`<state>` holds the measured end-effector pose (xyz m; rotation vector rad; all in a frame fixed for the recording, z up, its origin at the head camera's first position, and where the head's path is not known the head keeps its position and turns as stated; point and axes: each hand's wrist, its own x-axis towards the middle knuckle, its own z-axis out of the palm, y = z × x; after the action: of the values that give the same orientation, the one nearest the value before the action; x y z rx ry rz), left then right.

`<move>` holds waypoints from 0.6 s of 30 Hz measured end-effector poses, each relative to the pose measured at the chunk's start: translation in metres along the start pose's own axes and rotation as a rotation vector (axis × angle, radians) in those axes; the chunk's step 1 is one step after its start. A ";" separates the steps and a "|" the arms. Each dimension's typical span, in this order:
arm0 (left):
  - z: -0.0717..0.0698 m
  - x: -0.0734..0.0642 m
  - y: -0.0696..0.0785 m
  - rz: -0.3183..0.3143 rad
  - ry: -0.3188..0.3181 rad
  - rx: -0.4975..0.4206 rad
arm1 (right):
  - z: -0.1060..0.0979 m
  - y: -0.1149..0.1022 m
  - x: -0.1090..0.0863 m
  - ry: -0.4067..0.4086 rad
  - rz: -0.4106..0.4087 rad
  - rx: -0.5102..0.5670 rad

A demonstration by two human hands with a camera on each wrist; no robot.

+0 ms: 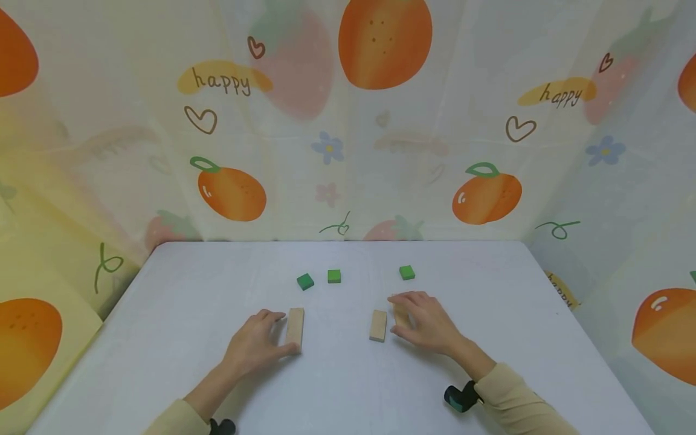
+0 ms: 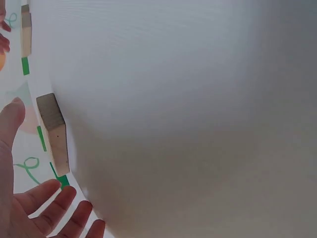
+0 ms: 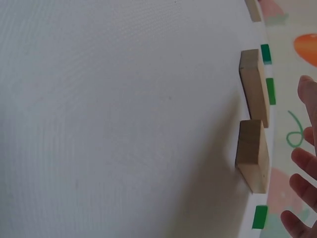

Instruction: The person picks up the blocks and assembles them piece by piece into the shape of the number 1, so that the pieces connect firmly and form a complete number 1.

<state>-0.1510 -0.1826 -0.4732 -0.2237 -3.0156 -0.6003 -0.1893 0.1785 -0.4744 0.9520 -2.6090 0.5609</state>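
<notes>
White table [image 1: 337, 386] | left wooden block [image 1: 295, 326]: long axis near-to-far | left hand [image 1: 252, 344], right hand [image 1: 426, 325]: spread loosely

Long sleeves of plain pale beige-yellow cloth are worn on both arms. The left sleeve [image 1: 178, 418] is seen over the near left part of the desk [image 1: 348, 386], the right sleeve [image 1: 524, 402] over its near right part, where soft creases are shown. Each cuff is ended above a bare wrist. By the right cuff a small black device [image 1: 461, 397] with a rounded end and a teal-green face is worn; by the left, a black rounded one [image 1: 223, 427] is partly cut off.
</notes>
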 end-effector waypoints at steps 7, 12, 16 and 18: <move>0.001 0.000 0.005 -0.012 0.002 0.055 | 0.006 -0.006 0.002 -0.064 0.025 -0.022; 0.005 0.000 0.006 -0.001 0.019 0.084 | 0.009 -0.008 0.002 -0.069 0.027 -0.024; 0.008 0.000 0.006 0.004 0.027 0.113 | 0.012 -0.010 0.002 -0.034 -0.005 -0.037; 0.010 0.000 0.005 0.006 0.035 0.123 | 0.014 -0.010 0.002 -0.021 -0.019 -0.051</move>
<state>-0.1509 -0.1738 -0.4799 -0.2129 -3.0033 -0.4120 -0.1861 0.1638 -0.4829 0.9705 -2.6168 0.4800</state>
